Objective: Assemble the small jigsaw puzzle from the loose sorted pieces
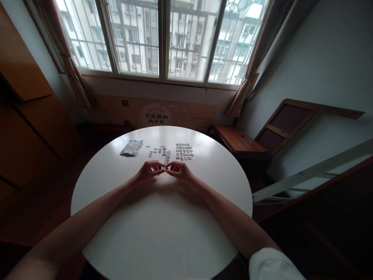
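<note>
Over the middle of a round white table (163, 233), my left hand (150, 170) and my right hand (180, 171) meet fingertip to fingertip. Both are curled in a pinch on a small strip of joined puzzle pieces (167, 158) that rises between them. Just beyond the hands lie loose puzzle pieces (157, 150) in a scattered row and a joined block of puzzle pieces (183, 151) to the right. A small printed puzzle packet (131, 147) lies flat at the far left of the table.
A barred window (163, 39) with curtains fills the far wall, and a cardboard panel with printed characters (154, 113) leans below it. A wooden bench (239, 142) and a leaning wooden frame (288, 124) stand at right, wooden cabinets (26, 116) at left.
</note>
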Tool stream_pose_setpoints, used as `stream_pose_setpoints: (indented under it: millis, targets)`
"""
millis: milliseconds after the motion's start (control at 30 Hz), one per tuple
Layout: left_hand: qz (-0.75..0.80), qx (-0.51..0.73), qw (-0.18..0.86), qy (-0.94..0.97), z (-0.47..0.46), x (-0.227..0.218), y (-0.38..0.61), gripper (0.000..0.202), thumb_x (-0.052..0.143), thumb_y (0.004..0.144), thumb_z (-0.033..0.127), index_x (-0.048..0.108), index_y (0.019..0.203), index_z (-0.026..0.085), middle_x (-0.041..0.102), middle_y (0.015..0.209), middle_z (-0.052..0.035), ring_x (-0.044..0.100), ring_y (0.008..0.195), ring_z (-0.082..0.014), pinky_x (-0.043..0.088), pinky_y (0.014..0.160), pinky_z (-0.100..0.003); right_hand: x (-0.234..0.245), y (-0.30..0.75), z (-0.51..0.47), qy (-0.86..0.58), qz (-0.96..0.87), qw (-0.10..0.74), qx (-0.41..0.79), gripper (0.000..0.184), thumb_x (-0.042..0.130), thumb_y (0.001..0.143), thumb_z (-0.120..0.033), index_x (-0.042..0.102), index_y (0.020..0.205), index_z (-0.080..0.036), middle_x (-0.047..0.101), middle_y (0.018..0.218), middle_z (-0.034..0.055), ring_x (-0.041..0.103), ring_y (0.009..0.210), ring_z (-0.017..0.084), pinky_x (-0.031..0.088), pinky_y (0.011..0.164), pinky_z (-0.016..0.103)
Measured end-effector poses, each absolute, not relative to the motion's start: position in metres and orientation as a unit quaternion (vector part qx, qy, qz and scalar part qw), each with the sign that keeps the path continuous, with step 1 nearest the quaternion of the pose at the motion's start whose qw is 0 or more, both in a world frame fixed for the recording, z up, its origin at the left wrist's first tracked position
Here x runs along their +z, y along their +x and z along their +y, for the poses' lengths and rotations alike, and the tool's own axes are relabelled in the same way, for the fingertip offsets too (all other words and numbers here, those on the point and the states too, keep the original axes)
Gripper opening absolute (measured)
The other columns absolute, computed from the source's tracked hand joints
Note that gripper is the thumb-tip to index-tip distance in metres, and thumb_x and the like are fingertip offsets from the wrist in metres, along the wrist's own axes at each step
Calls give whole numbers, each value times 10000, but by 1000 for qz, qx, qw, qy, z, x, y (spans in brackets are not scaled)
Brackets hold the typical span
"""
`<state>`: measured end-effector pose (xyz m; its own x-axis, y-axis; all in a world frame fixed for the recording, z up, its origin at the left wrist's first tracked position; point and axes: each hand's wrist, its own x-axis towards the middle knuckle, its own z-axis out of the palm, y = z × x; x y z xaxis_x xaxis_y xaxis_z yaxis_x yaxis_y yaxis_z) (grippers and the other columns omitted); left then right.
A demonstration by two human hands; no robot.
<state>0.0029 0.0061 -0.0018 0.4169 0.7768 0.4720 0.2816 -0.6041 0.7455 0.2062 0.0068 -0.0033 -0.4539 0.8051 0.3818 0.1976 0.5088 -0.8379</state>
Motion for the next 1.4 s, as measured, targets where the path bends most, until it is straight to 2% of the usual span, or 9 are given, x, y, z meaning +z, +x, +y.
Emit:
stream_pose_setpoints:
  millis: [1400]
  targets:
    - [336,423,269,798,6,-4,5,219,659,777,290,712,886,107,649,661,-37,588,589,-106,474,557,-203,-6,206,7,-328,-775,406,355,284,671,757,-371,676,889,-120,531,614,-16,439,534,72,362,490,193]
